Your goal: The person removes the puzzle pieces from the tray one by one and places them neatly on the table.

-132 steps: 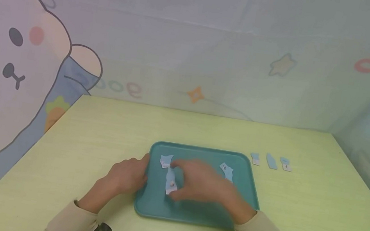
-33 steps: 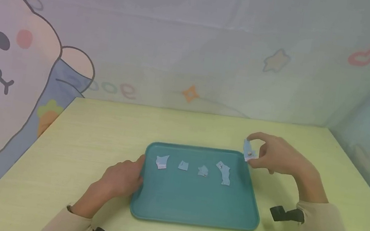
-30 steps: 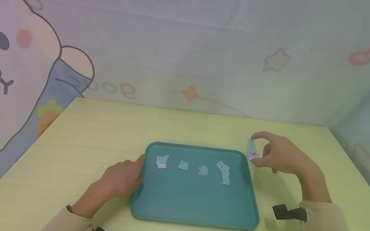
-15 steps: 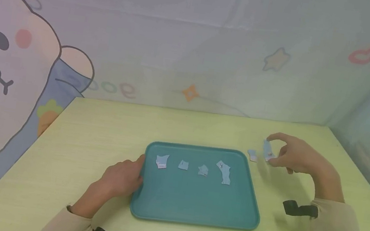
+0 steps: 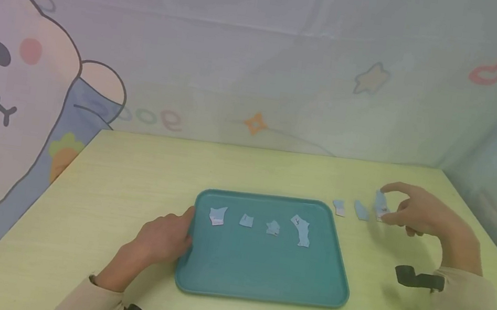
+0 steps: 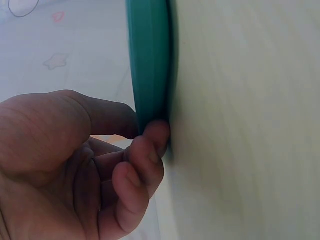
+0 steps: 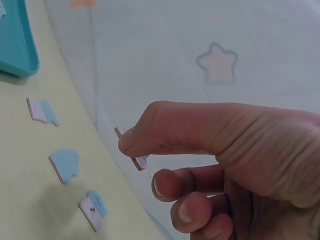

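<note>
In the head view my right hand [image 5: 426, 214] pinches a light-blue jigsaw puzzle piece [image 5: 380, 201] between thumb and index finger, above the table to the right of the tray. The right wrist view shows this held piece [image 7: 140, 162] edge-on, mostly hidden by the thumb. Below it, three more puzzle pieces lie in a row: a white-and-blue piece [image 7: 42, 111], a plain blue piece [image 7: 65, 165] and a piece with a dark mark [image 7: 93, 210]. My left hand [image 5: 165, 238] grips the left rim of the teal tray [image 5: 260, 276], thumb above and fingertips at its underside.
Several blue puzzle pieces lie spaced along the tray's upper half, among them a long curved piece [image 5: 302, 231] at the right. A pale yellow-green table [image 5: 142, 166] carries everything. A printed cloth backdrop [image 5: 243, 59] stands behind its far edge.
My right hand has carried the pinched puzzle piece off the tray and to the right, past the pieces on the table. The left hand has stayed at the tray's left rim.
</note>
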{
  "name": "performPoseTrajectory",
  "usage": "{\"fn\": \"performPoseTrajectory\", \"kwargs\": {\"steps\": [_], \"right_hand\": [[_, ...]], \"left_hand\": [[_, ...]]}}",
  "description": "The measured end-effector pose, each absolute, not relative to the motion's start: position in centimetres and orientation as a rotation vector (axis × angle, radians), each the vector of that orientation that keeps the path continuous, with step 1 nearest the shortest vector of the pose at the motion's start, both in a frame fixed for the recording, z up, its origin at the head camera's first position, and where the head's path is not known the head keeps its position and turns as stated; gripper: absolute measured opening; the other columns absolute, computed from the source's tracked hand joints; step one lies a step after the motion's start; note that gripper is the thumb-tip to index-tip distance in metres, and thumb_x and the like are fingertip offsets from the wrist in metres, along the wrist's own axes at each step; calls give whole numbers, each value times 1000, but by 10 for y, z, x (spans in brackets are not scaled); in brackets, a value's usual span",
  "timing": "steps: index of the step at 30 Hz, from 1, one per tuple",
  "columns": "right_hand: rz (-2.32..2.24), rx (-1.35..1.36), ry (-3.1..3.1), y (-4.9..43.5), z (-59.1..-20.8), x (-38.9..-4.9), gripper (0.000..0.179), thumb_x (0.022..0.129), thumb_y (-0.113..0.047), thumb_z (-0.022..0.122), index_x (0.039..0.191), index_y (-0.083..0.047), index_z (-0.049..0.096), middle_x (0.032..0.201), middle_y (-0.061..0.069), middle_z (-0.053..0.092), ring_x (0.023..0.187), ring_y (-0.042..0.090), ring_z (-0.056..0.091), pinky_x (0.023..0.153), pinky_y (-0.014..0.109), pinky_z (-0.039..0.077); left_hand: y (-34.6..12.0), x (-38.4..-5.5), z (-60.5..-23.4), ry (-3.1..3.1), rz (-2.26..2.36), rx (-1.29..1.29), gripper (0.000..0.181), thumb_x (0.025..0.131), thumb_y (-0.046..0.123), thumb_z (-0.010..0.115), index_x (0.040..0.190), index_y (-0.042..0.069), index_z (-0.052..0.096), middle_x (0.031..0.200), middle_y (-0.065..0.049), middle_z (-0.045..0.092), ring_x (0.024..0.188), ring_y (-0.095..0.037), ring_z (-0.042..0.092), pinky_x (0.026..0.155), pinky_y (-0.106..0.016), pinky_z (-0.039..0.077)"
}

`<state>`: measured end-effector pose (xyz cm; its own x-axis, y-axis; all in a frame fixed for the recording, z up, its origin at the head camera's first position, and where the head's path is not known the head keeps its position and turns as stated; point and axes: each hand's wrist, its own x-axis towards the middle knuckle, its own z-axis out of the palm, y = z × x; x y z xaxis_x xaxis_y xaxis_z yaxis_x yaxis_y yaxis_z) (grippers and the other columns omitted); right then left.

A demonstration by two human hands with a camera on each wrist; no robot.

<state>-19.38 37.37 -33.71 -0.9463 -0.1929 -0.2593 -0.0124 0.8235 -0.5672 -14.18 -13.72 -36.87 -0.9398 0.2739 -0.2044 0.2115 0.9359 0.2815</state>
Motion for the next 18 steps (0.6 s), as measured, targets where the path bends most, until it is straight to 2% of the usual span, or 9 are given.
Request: {"fn": "performPoseTrajectory", "kwargs": {"steps": [9, 18], "right_hand": [[-859, -89, 2673, 401, -349, -193, 80, 95, -27, 76, 159, -4, 33, 69, -1, 48, 53, 13, 37, 56, 33, 41], [-839, -62, 2674, 417, -359, -192, 82, 95, -26, 75, 159, 0, 31, 65, -3, 43, 53, 12, 35, 56, 31, 40]], "left_hand": [[-139, -142, -369, 2853, 375, 375, 61, 101, 9, 55, 156, -10, 37, 84, -11, 61, 68, -20, 54, 55, -32, 41], [-139, -142, -371, 2852, 384, 378, 61, 101, 8, 55, 157, -10, 36, 77, -8, 56, 65, -19, 53, 54, -31, 39]]}}
